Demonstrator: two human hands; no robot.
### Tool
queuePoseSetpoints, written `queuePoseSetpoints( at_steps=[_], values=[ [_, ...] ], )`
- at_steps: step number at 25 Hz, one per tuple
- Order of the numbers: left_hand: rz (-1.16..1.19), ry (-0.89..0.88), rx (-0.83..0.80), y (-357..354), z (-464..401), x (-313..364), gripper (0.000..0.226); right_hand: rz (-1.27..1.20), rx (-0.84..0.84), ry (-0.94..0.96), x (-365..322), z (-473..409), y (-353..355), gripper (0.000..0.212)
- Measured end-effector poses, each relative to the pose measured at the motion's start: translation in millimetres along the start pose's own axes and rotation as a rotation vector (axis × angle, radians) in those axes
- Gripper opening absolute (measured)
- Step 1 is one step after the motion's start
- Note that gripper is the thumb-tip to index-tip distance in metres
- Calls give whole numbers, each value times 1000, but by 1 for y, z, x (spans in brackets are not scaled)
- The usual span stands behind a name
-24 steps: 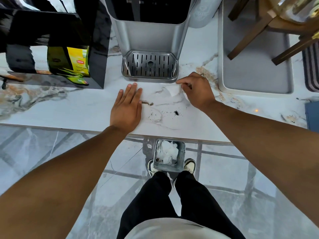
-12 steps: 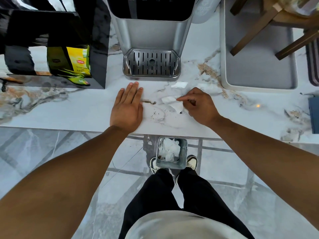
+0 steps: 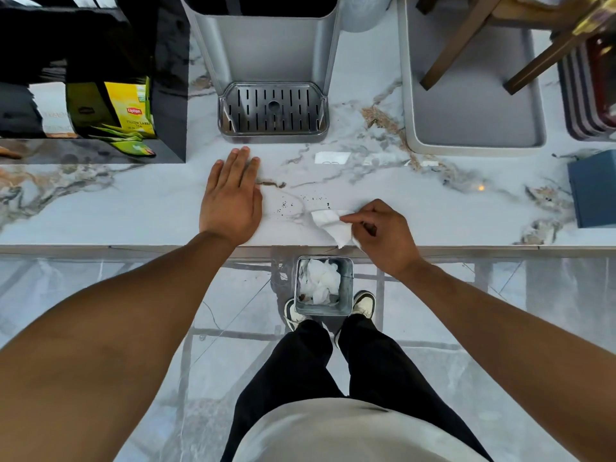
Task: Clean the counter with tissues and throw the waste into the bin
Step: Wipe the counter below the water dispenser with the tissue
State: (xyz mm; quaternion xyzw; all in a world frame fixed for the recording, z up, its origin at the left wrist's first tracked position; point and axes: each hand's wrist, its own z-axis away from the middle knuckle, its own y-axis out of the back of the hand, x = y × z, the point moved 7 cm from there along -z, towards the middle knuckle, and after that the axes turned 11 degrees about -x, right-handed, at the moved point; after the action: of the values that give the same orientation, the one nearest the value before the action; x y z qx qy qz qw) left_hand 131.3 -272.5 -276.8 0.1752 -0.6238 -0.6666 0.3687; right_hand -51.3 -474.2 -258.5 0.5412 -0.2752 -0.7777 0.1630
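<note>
Several dark specks (image 3: 301, 202) remain on the white marble counter (image 3: 133, 208). Right hand (image 3: 383, 235) pinches a crumpled white tissue (image 3: 330, 223) at the counter's front edge; left hand (image 3: 231, 198) rests flat, empty. Small metal bin (image 3: 323, 285) below already holds tissues. Judged partway; disposal pending.

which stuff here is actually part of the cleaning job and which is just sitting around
Part of the job:
white tissue in the right hand
dark crumbs on the marble counter
small metal bin holding used tissues
left hand, flat on the counter

Just lying about:
grey drinks machine
yellow tea box
grey tray
blue box
</note>
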Motion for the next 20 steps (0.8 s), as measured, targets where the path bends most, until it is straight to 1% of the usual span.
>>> queuePoseSetpoints(
  at_steps=[2,6,7,8,10,12,13,15,17,18,20],
  values=[
    [1,-4,5,0,0,0,55,-5,-18,1,3,13,-3,28],
    [4,0,6,-2,-1,0,55,5,-197,10,5,42,-13,28],
    [9,0,5,-1,-1,-1,55,-8,-211,8,3,44,-12,28],
    [13,0,9,-1,-1,-1,55,-32,-191,8,0,41,-7,29],
    [19,0,22,0,0,-1,55,-51,-82,19,-10,16,10,29],
    [30,-1,30,2,0,-1,55,-19,28,47,-23,-24,28,28],
    [35,2,33,2,0,-1,55,-3,56,64,-30,-46,33,28],
    [39,4,35,3,0,-1,54,47,52,96,-43,-86,34,26],
    [41,-4,35,5,0,-1,54,125,-11,126,-52,-112,19,26],
    [42,-5,36,5,0,-1,54,154,-43,136,-54,-119,10,26],
    [47,1,38,5,0,-2,53,154,-54,139,-53,-120,-1,26]
  ],
)
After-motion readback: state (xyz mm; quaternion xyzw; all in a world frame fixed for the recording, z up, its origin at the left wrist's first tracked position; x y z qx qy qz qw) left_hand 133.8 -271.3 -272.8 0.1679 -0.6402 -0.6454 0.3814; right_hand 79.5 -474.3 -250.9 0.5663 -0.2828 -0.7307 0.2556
